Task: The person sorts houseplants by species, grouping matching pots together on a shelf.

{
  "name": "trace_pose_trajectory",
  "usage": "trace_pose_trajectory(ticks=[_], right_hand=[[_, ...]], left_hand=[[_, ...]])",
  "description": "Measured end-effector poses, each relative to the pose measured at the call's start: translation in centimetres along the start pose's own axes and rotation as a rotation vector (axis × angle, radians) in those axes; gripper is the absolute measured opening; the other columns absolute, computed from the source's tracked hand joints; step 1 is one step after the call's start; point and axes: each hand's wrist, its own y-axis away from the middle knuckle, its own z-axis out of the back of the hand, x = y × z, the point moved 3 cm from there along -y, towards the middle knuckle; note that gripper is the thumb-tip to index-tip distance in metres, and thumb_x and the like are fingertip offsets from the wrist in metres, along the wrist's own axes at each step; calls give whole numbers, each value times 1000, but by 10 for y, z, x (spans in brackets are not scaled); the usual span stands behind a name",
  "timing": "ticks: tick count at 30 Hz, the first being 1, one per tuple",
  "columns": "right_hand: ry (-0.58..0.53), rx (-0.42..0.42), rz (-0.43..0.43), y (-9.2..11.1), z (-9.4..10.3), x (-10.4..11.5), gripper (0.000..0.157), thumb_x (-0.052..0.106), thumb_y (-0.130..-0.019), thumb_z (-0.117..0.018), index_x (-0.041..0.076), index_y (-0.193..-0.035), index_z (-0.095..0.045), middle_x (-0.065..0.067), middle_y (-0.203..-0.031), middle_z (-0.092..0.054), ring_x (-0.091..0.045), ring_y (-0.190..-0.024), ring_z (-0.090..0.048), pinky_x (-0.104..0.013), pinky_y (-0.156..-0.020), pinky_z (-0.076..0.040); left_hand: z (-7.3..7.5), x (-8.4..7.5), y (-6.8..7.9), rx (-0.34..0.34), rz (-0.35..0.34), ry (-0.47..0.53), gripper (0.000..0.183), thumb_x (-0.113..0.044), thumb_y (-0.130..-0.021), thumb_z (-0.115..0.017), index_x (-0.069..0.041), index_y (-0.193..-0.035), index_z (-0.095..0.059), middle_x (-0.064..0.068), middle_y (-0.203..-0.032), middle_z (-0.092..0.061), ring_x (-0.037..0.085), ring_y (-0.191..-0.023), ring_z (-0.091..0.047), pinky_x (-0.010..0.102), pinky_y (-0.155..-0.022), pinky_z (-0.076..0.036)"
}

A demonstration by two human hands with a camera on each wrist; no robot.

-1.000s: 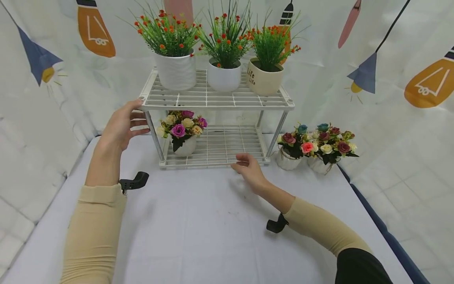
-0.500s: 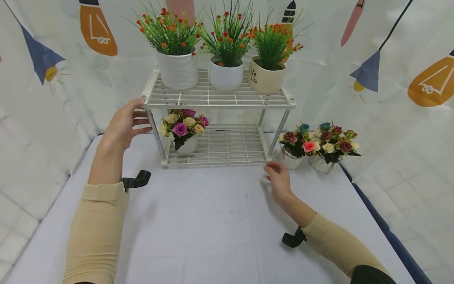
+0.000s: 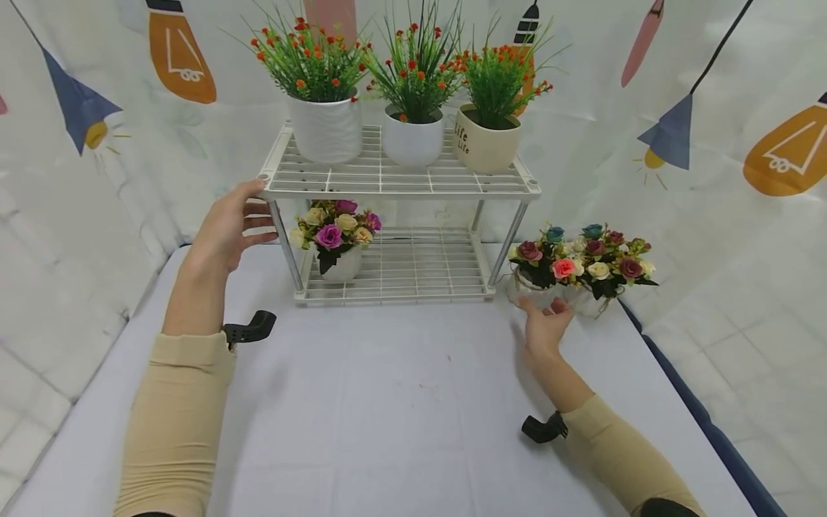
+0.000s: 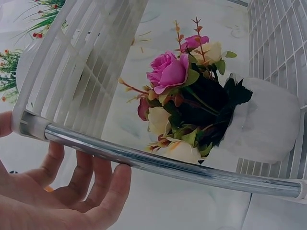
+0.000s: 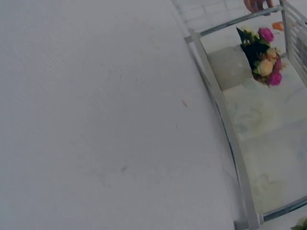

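A white two-tier wire rack (image 3: 403, 194) stands on the table. My left hand (image 3: 222, 226) grips its upper left front corner, thumb on top, fingertips against the metal post (image 4: 144, 160). On the lower tier, at the left, sits a white pot of purple and cream roses (image 3: 339, 240). My right hand (image 3: 548, 327) is right of the rack, thumb and fingers spread at the front of a small white pot with dark red and blue flowers (image 3: 525, 287). Close beside that pot is another white pot with mixed roses (image 3: 597, 305). The right wrist view does not show the right hand.
Three potted green plants with red-orange blossoms stand on the upper tier: a ribbed white pot (image 3: 325, 133), a smooth white pot (image 3: 412, 140) and a cream pot with lettering (image 3: 486, 143). A white cloth covers the table (image 3: 388, 402). A printed curtain (image 3: 581, 143) hangs behind.
My right hand has moved right, from the rack's front edge past its right corner to the small flower pot. My left hand stays at the rack's corner.
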Motion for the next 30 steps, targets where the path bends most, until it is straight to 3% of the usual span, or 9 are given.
trace_pose_trajectory(ticks=[4,10,16,24,30], right_hand=[[3,11,15,-14,3,3,94,19,-92,-80,9,-156,-14,-11,-160,-17,-25,-145,-22,-32,-112,-35],[-38,28,60,-34,-3,1,108,16,-85,-87,13,-160,-9,-9,-163,-13,-24,-151,-14,-30,-116,-33],[-93,33,148,-48,-12,1,112,4,-81,-88,17,-162,-11,-5,-165,-21,-16,-152,-17,-22,-119,-20],[-79,33,128,-61,-17,-3,117,6,-79,-90,20,-164,-10,0,-166,-24,-12,-151,-21,-19,-118,-17],[-72,48,176,-65,-18,-4,117,4,-78,-90,19,-163,-11,1,-165,-28,-11,-149,-25,-16,-116,-19]], left_hand=[[0,0,0,-3,-4,-5,53,-63,-100,-52,-19,-129,-58,7,-121,-51,23,-109,-53,47,-96,-46],[1,3,1,-1,12,0,52,-64,-100,-53,-19,-127,-58,8,-122,-51,24,-108,-54,45,-94,-47],[2,4,1,3,6,0,52,-63,-100,-53,-18,-126,-58,9,-121,-51,24,-107,-54,36,-86,-52],[1,0,1,6,2,5,52,-62,-101,-53,-17,-127,-58,8,-120,-51,22,-108,-54,40,-90,-50],[0,0,1,5,5,12,52,-62,-100,-54,-17,-125,-58,8,-120,-52,22,-108,-54,40,-91,-50]])
